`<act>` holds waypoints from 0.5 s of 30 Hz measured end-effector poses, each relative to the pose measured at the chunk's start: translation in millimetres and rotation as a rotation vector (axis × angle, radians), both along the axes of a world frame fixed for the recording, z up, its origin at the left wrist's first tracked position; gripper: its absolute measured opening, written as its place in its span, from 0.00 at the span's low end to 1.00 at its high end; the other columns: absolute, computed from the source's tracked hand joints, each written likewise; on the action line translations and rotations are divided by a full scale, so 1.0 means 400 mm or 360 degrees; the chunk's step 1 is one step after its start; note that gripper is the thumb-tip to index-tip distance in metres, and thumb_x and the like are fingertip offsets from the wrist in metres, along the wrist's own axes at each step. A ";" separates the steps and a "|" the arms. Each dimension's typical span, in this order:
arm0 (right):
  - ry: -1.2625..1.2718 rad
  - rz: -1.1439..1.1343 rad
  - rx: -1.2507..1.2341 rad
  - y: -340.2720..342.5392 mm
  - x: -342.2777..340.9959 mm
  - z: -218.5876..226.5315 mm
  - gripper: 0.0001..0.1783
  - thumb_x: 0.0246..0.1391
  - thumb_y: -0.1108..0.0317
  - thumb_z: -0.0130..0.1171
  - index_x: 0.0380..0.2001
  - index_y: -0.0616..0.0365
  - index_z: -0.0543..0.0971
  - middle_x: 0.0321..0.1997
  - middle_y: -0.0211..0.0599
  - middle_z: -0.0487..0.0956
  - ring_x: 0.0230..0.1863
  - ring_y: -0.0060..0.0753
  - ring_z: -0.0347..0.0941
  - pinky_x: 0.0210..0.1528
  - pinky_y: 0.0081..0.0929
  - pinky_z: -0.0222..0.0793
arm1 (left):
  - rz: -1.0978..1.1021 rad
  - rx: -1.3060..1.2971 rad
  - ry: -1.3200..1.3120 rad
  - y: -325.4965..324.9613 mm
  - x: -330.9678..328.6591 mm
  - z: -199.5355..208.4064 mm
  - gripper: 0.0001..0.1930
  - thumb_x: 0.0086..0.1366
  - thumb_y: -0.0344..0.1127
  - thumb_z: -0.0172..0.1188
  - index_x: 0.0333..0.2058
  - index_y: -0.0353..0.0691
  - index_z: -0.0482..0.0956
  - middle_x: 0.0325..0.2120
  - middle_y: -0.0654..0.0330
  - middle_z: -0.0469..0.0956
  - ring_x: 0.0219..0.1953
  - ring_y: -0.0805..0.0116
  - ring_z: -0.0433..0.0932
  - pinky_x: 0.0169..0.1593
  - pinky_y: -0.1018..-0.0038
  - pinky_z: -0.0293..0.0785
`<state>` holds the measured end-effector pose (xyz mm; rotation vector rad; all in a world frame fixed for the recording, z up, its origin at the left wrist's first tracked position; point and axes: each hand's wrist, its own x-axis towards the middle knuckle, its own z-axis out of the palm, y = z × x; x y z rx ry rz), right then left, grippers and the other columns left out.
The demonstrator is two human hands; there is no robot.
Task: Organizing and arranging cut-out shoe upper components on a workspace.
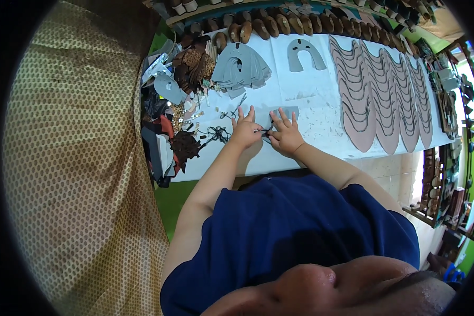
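Near the table's front edge, my left hand [246, 131] has its thumb and forefinger closed on a small dark strip [265, 130], its other fingers raised apart. Close beside it, my right hand [285, 136] lies with fingers spread, its thumb against the strip. Under the right fingertips is a flat grey piece [290, 110], partly covered by the hand. Left of my left hand lies a tangle of black cord or strips [217, 134]. Another dark beaded-looking strip [240, 101] rests just beyond the left fingers.
Stacked grey cut pieces [237, 68] and a single grey horseshoe-shaped piece [305, 55] lie farther back. Overlapping pinkish-grey pieces [359, 121] fill the right side in rows. Brown shoe lasts [295, 23] line the back. Scraps [187, 145] crowd the left, beside a patterned curtain [79, 158].
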<state>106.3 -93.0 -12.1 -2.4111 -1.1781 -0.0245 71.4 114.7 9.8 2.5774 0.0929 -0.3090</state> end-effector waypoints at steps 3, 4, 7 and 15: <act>-0.0060 0.0023 0.0066 -0.003 -0.006 0.001 0.15 0.54 0.54 0.60 0.41 0.45 0.87 0.73 0.41 0.62 0.76 0.53 0.46 0.70 0.73 0.36 | -0.0071 0.0040 0.0024 0.030 0.023 -0.022 0.04 0.53 0.39 0.68 0.29 0.54 0.89 0.73 0.51 0.49 0.75 0.37 0.34 0.69 0.33 0.32; -0.0064 0.0020 0.0065 -0.002 -0.005 -0.005 0.15 0.54 0.54 0.60 0.41 0.45 0.87 0.73 0.41 0.62 0.76 0.53 0.46 0.70 0.73 0.36 | -0.0072 0.0131 -0.0054 0.035 0.030 -0.032 0.05 0.52 0.38 0.68 0.30 0.55 0.88 0.73 0.51 0.47 0.74 0.36 0.33 0.69 0.34 0.33; -0.0083 0.0052 0.0130 -0.006 -0.001 -0.019 0.15 0.53 0.55 0.61 0.41 0.45 0.87 0.72 0.39 0.63 0.76 0.51 0.46 0.72 0.68 0.32 | -0.0075 0.0220 -0.0093 0.026 0.039 -0.025 0.08 0.51 0.39 0.68 0.32 0.58 0.89 0.74 0.49 0.44 0.74 0.34 0.31 0.70 0.35 0.32; 0.0063 -0.0092 0.0497 -0.021 0.008 -0.035 0.19 0.46 0.62 0.66 0.45 0.47 0.81 0.70 0.45 0.63 0.73 0.52 0.54 0.72 0.66 0.38 | -0.0047 0.0121 -0.0047 -0.020 0.035 0.016 0.11 0.49 0.45 0.73 0.34 0.62 0.90 0.74 0.46 0.43 0.74 0.35 0.28 0.71 0.40 0.31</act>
